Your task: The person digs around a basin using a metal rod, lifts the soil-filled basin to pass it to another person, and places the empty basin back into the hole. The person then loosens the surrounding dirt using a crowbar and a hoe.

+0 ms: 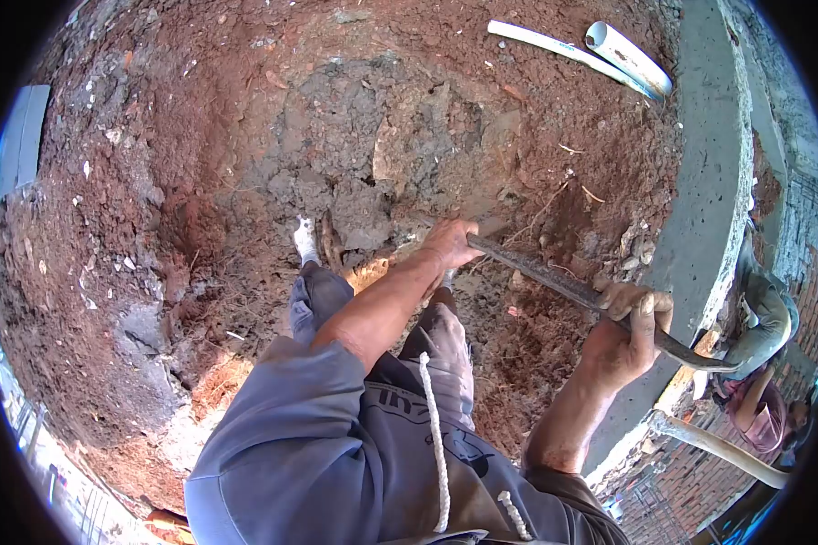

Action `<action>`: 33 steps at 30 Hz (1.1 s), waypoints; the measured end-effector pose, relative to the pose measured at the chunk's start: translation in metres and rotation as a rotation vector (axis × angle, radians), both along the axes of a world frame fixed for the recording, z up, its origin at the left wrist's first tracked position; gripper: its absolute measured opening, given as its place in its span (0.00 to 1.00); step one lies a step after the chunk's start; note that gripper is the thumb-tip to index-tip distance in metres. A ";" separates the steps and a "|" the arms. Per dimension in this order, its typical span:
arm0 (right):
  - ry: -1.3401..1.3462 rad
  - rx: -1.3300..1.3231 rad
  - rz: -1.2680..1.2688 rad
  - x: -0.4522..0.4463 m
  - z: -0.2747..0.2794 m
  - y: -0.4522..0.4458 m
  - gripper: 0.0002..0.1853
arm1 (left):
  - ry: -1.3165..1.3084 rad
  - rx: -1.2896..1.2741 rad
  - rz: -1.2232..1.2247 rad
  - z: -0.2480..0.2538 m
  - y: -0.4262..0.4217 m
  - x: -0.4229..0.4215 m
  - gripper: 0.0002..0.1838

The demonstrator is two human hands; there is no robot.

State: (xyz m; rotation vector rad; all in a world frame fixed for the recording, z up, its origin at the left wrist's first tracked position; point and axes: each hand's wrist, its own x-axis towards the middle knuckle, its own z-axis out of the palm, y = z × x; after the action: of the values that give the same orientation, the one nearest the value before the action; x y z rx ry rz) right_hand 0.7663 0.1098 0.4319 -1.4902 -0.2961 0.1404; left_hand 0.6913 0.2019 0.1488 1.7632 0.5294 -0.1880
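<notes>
A long dark metal bar, with a flattened, slightly curved end at the right, runs slantwise across my front. My left hand is closed around its far part, above the muddy ground. Closer to the flattened end, my right hand wraps round the same bar, with its fingers curled over it. Where the bar goes past my left hand cannot be made out. Below lies wet, broken grey-brown soil, in which my feet stand.
Two white plastic pipes lie at the top right. A concrete beam runs along my right side. Beyond it a person bends near a wooden handle and brickwork. A grey panel stands at the far left.
</notes>
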 end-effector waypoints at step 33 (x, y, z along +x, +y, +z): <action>-0.371 -0.061 -0.405 -0.162 0.241 -0.222 0.05 | 0.207 -0.002 0.057 0.041 0.212 -0.067 0.16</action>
State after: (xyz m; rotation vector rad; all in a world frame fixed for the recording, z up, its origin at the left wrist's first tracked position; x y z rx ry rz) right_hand 0.6044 -0.1119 0.6726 -1.6036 -0.2818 -0.4583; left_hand 0.6239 0.4135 0.1894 1.7339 0.7273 -0.3327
